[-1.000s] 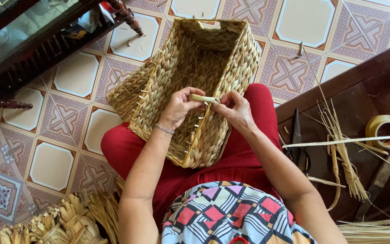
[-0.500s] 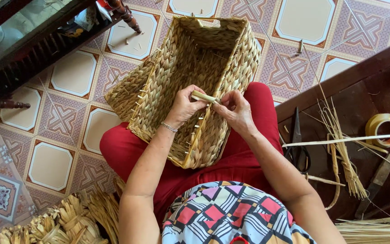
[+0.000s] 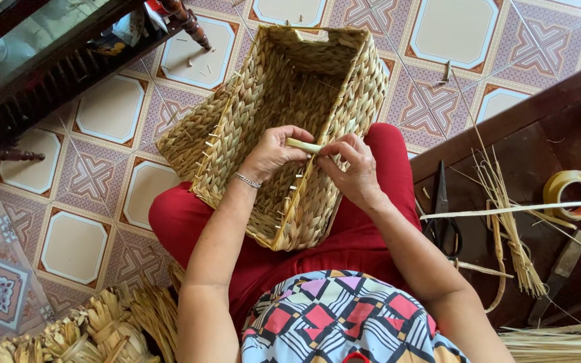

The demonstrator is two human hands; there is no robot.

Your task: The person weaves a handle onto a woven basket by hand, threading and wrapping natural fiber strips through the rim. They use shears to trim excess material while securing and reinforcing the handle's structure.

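1. At the far left, on the tiled floor [image 3: 95, 111], I see bundles of dried fibre [image 3: 68, 336] lying well apart from the hands.
2. The woven basket [image 3: 284, 101] lies on the person's red-clad lap, tipped with its open mouth facing the camera. Short cut ends stick out along its near edge.
3. The left hand [image 3: 274, 151], which wears a thin bracelet, is closed in a pinch on one end of a pale flat strand [image 3: 304, 145], right at the basket's rim.
4. The right hand [image 3: 354, 168] pinches the other end of the same strand with thumb and forefinger. The two hands nearly touch above the rim.
5. I judge the step in hand to be working this strand into the rim weave. I cannot tell whether its tip is already tucked in.
6. Any next move calls for steady tension from both pinches and a firm hold on the basket, which only rests on the lap.
7. On the dark wooden tabletop [image 3: 532, 128] at the right lie scissors [image 3: 442, 215], loose stalks [image 3: 506, 222], a tape roll [image 3: 573, 195] and a flat blade [image 3: 559, 269], none of them touched.
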